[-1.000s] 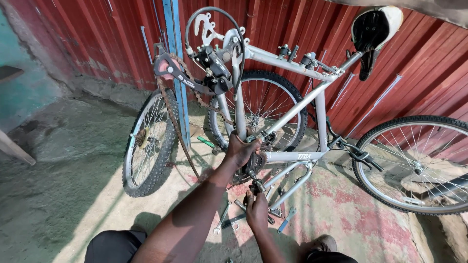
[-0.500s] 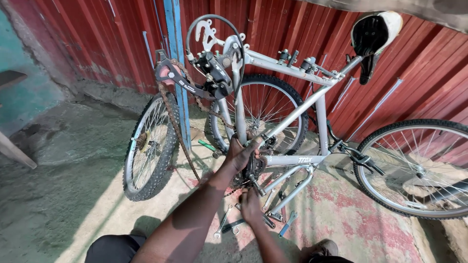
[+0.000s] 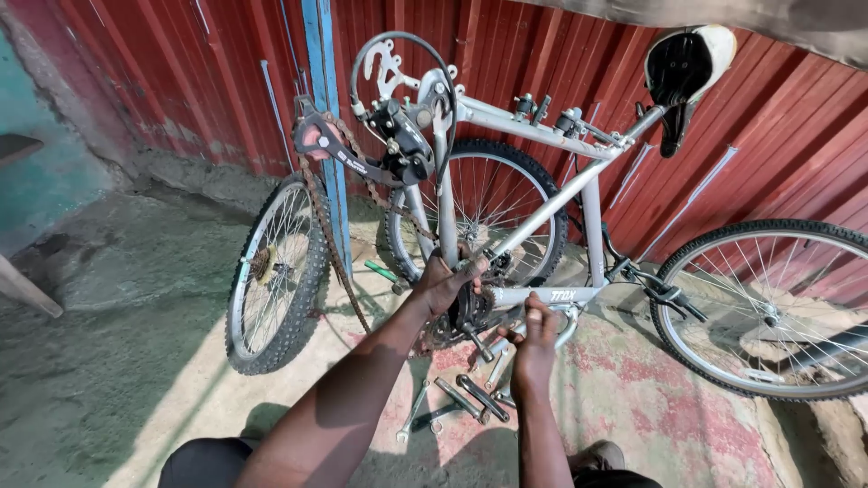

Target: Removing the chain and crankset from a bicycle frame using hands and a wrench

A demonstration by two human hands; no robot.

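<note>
Two hands meet at the upturned silver bicycle frame (image 3: 579,194); the left hand (image 3: 445,282) has slid lower than before, fingers wrapped round the tube beside the chainring (image 3: 463,312); the right hand (image 3: 540,327) grips the frame underneath; spanners (image 3: 457,402) lie below, open concrete floor (image 3: 108,361) leftward.

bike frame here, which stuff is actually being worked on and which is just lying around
In hand:
- silver bike frame, upside down
- crank and chainrings, gripped by the left hand
- right hand, at the frame tube beside the crank
- hanging chain

Lying about:
- wrenches and tools on the ground
- loose wheel
- second wheel
- green-handled tool
</note>
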